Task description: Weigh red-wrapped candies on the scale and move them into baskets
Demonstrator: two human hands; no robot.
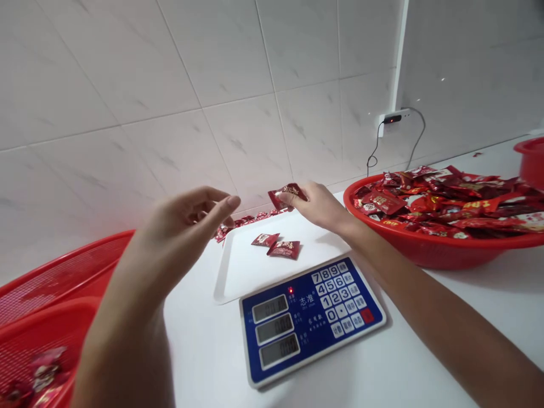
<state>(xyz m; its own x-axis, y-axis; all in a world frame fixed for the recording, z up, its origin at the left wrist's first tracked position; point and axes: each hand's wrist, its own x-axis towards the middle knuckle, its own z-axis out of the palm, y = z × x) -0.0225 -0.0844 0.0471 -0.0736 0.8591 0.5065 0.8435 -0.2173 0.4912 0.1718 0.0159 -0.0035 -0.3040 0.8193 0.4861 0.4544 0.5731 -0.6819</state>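
My right hand (317,204) is closed on a red wrapped candy (284,195), pinched between thumb and fingers above the far side of the scale's white tray (242,272). Two more red wrapped candies (284,249) lie touching or nearly so on that tray. To the left, my left hand (193,218) hovers near the tray's left edge, fingers loosely curled and thumb stretched out, with nothing visible in it. In front of the tray is the scale's blue keypad panel (312,317), with three small displays whose digits are hard to read.
A red basin (442,241) heaped with wrapped candies stands at right. Red baskets (63,306) fill the left, the nearer one holding some packets (46,374). More red packets (255,217) lie behind the tray, by the tiled wall. A wall socket (393,120) has cables hanging down.
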